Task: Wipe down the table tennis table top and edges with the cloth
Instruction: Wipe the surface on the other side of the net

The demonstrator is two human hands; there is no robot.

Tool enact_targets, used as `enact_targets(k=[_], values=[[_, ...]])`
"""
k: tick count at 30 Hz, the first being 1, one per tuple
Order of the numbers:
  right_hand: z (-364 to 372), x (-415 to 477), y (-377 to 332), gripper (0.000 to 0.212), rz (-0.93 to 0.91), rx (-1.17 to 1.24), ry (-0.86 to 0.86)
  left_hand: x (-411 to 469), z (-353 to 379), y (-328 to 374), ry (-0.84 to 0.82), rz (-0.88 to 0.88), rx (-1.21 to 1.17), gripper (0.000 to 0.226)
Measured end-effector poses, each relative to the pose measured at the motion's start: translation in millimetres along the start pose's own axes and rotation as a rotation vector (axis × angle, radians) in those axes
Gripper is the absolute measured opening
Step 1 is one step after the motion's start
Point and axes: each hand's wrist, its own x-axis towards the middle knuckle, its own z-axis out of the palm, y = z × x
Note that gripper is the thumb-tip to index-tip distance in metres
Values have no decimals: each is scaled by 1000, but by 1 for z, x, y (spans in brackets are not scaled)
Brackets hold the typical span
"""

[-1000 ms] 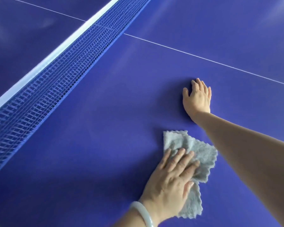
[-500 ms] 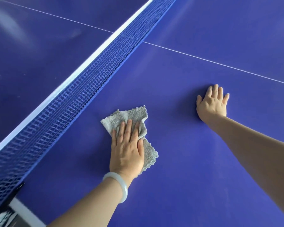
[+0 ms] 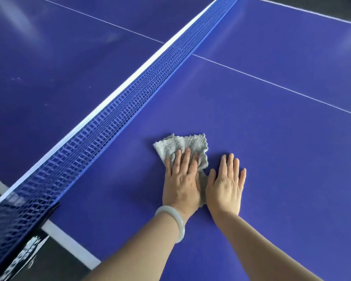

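From the cloth (image 3: 182,146), the net (image 3: 130,110) bars ten o'clock; bare table (image 3: 272,155) lies open from twelve to three.

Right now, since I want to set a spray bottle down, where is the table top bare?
Widest bare patch: the table top right of the right hand, up to the white centre line. A narrower strip lies between the net and the cloth. It is crowded where the left hand presses the cloth, beside the right hand.
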Motion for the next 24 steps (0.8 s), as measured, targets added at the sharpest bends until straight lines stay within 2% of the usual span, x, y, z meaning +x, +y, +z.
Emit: enact_targets(k=[3, 5, 7, 9, 12, 14, 16, 18, 21, 24], values=[[-1, -1, 4, 60, -18, -16, -14, -67, 7, -11, -7, 238, -51, 57], [-2, -3, 4, 60, -29, -18, -1, -97, 6, -45, -43, 427, -63, 51], [1, -4, 2, 63, -35, -57, 1, -91, -4, -96, -43, 508, -4, 49], [3, -6, -2, 67, -34, -126, -32, -68, -14, -143, 21, 413, 86, 51], [4, -8, -6, 73, -53, -231, -72, -34, -26, -188, 57, 12, 36, 55], [4, -8, -8, 74, -61, -275, -95, -31, -24, -178, 109, -124, 19, 50], [4, -9, -9, 73, -67, -275, -101, -42, -17, -145, 135, -163, 11, 48], [3, -9, -10, 73, -70, -270, -96, -66, -10, -99, 137, -61, -32, 50], [2, -7, -10, 73, -69, -267, -104, -112, 3, -45, 67, 199, -128, 52], [3, -5, -9, 73, -69, -260, -104, -131, 4, -57, 1, 402, -124, 52]])
